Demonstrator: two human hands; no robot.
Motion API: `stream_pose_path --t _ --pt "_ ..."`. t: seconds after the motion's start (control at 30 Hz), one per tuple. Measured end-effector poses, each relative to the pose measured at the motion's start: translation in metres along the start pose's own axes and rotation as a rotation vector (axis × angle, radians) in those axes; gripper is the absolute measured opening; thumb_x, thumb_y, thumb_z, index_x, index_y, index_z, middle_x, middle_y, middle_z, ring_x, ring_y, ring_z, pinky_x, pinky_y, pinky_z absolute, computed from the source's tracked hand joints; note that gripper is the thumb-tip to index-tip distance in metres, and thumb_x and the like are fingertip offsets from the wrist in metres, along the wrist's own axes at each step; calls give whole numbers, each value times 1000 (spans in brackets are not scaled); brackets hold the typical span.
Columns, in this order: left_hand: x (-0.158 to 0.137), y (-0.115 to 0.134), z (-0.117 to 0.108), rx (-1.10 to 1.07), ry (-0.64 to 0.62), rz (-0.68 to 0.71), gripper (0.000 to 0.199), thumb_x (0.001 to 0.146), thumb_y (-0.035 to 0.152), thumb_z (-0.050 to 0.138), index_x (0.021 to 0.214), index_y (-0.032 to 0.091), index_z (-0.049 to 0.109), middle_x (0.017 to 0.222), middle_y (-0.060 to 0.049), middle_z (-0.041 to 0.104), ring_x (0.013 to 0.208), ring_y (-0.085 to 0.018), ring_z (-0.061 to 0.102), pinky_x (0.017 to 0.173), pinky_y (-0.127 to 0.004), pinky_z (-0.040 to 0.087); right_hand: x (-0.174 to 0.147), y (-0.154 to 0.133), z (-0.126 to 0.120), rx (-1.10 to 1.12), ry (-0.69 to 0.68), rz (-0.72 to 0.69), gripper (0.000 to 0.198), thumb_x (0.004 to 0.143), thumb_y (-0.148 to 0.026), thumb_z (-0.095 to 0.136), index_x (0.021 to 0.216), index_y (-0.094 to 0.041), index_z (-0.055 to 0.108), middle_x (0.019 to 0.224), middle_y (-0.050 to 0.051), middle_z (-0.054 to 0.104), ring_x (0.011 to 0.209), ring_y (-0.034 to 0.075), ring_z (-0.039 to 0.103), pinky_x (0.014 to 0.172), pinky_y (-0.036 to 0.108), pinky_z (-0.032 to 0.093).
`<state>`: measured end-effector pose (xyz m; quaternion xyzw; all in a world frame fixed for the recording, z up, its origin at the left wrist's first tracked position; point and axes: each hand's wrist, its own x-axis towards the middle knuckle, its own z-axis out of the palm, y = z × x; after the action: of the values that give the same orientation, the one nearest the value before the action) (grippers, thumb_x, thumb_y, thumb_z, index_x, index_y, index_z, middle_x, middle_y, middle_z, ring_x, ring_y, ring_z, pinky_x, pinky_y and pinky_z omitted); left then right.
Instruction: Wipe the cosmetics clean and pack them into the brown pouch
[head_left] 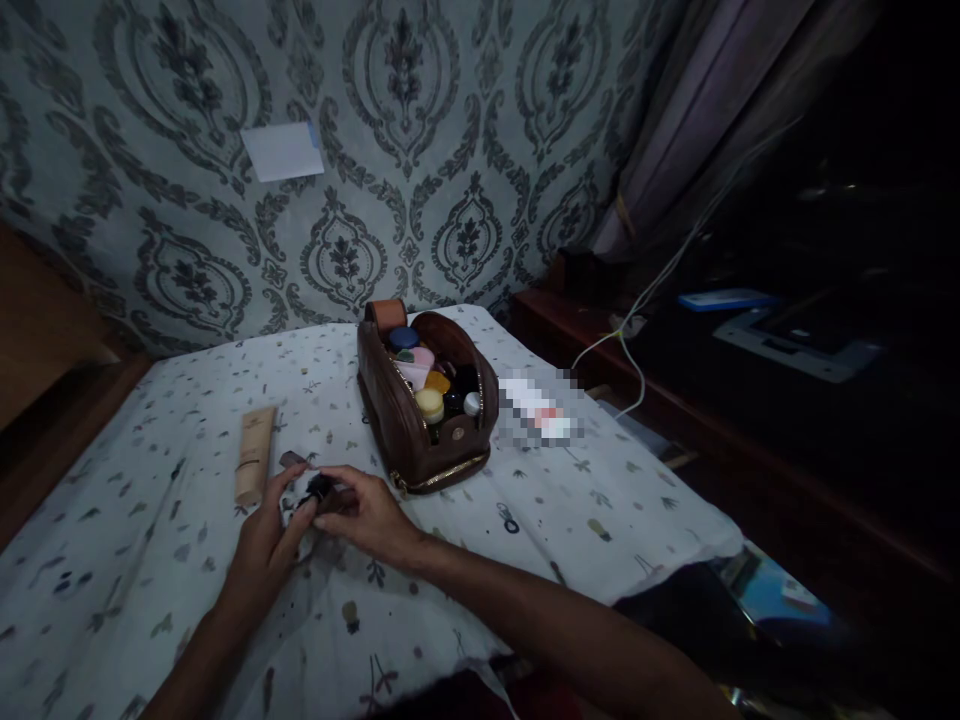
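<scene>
My left hand (274,540) and my right hand (371,515) meet low over the cloth, left of centre. Fingers of both are closed round a small black object (321,487), whose kind is too dark and too covered to make out. By my left fingertips shows a small greyish-brown piece (291,459); whether it belongs to the black object, I cannot tell. A beige squeeze tube (255,455) lies just left of my left hand. Beyond my right hand stands a brown toiletry bag (409,440), unzipped, with a yellow-lidded jar (430,404), a blue lid (403,339) and several other cosmetics inside.
A white patterned cloth (465,600) covers the table. Right of the bag lies a pixelated item (540,405). A white cable (660,275) hangs beyond the table's right edge, near a dark wooden ledge (555,320). Behind is a wallpapered wall (405,180) with a white card (283,152).
</scene>
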<state>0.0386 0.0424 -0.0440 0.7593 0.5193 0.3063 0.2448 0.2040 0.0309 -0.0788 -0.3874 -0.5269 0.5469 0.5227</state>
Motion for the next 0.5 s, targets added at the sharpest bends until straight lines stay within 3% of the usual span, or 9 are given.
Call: stream_pose_path --t 0.17,0.3,0.5 --pt "-3 -3 7 -45 7 18 56 92 59 44 127 17 55 122 -12 71 107 -28 69 89 -39 55 1 -2 -1 -191 105 -63 56 65 -24 84 118 -23 65 103 2 68 88 16 63 81 30 52" --pt "-5 -10 14 -70 -15 21 59 92 60 42 129 15 55 130 -14 68 119 -29 64 98 -42 52 -1 -6 -1 -368 119 -148 54 67 -18 81 119 -23 66 109 4 63 102 20 61 91 35 51" --pt "-2 -13 10 -72 52 17 60 94 60 40 130 16 57 133 -13 66 124 -30 61 102 -43 51 -6 -5 1 -250 11 -167 68 72 -16 76 137 -25 58 116 5 61 102 18 63 91 33 53"
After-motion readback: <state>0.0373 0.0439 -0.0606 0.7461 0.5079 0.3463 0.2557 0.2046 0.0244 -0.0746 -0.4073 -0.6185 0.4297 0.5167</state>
